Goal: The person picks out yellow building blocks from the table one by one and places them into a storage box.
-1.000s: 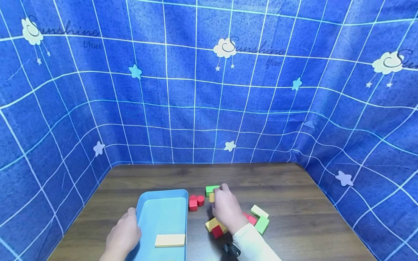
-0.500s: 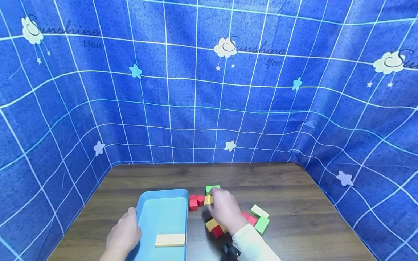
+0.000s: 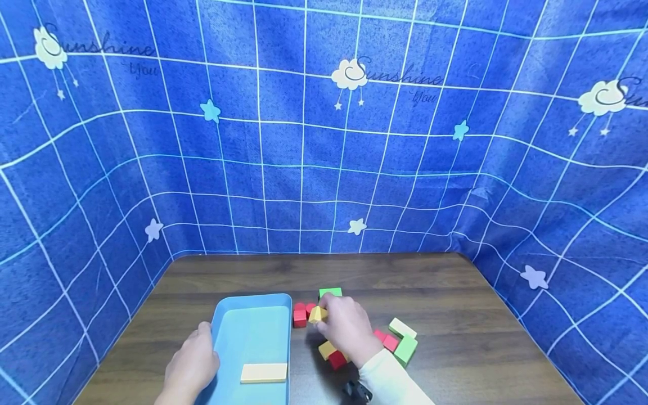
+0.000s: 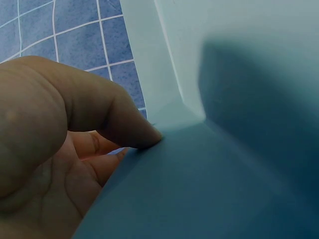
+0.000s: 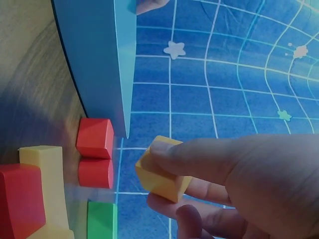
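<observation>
My right hand [image 3: 348, 329] pinches a yellow toy block [image 5: 162, 172] between thumb and fingers, above the table and right of the blue tray [image 3: 250, 337]. In the right wrist view the block is tilted, with several faces showing. My left hand [image 3: 189, 363] grips the tray's left wall, its thumb [image 4: 132, 122] on the inner side and other fingers outside. A long cream block [image 3: 264, 373] lies flat in the tray. Red blocks [image 3: 300, 318] stand close to the tray's right wall. Behind my right hand lies a green block [image 3: 330, 293].
Near my right wrist lie a yellow block [image 3: 327, 350] and a dark red block [image 3: 337, 359]. Farther right are red blocks [image 3: 390, 342], a green block [image 3: 405, 350] and a cream block [image 3: 402, 328]. A blue gridded curtain [image 3: 324, 169] surrounds the wooden table [image 3: 455, 304].
My right hand has carried the yellow block a little left and nearer, away from the green block, and the block has turned. The left hand and tray have stayed put.
</observation>
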Motion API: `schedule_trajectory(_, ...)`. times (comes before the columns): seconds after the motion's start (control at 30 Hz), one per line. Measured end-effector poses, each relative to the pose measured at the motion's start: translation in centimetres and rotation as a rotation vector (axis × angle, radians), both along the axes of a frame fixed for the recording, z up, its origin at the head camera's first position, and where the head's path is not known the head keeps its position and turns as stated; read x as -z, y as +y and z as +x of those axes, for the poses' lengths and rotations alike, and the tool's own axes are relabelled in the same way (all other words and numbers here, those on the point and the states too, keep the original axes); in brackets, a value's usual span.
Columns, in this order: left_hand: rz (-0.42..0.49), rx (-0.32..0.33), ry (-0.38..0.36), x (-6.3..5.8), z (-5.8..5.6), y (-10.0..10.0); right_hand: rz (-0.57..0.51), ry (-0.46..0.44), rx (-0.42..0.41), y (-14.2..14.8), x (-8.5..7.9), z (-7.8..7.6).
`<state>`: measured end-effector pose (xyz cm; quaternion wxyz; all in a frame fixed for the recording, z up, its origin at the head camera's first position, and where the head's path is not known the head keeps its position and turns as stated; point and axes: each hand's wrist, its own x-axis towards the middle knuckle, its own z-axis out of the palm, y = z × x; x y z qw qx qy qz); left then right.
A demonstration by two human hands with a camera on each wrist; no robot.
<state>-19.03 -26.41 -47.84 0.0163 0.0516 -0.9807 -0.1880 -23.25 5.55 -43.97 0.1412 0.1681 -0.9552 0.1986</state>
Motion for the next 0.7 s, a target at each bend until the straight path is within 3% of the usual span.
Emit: schedule_trajectory(0.7, 0.004, -0.010, -0.023, -0.20, 0.03, 0.11, 0.030, 0.083, -0.056, -0.85, -0.07, 0.73)
